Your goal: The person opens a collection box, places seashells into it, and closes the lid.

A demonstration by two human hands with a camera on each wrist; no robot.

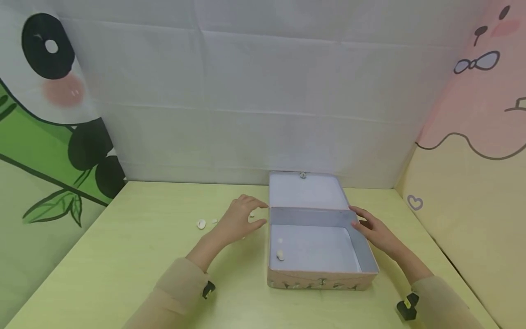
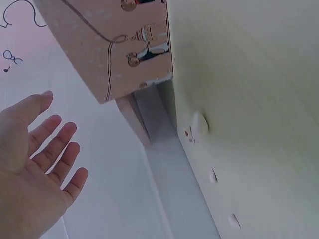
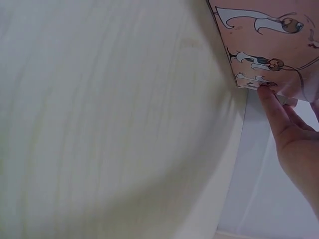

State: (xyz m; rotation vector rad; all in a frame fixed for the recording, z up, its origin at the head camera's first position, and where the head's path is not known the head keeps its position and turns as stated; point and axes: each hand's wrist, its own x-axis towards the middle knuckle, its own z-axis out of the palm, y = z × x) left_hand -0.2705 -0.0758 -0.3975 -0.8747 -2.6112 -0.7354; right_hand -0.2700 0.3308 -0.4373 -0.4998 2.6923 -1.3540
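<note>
A lidded box with a metal clasp and pink illustrated sides stands with its lid raised back. Inside, toward the left of its pale floor, lie a small white shell and a fainter white piece. My left hand is just left of the box, thumb and fingers apart; in the left wrist view its palm is bare. At the box's back right corner, my right hand holds the edge. The right wrist view shows a fingertip against the outer side.
On the table left of the box lie a ring-like white shell and a smaller white piece. Close to the box is a larger white shell. A white cloth hangs behind the table, with printed panels on both sides.
</note>
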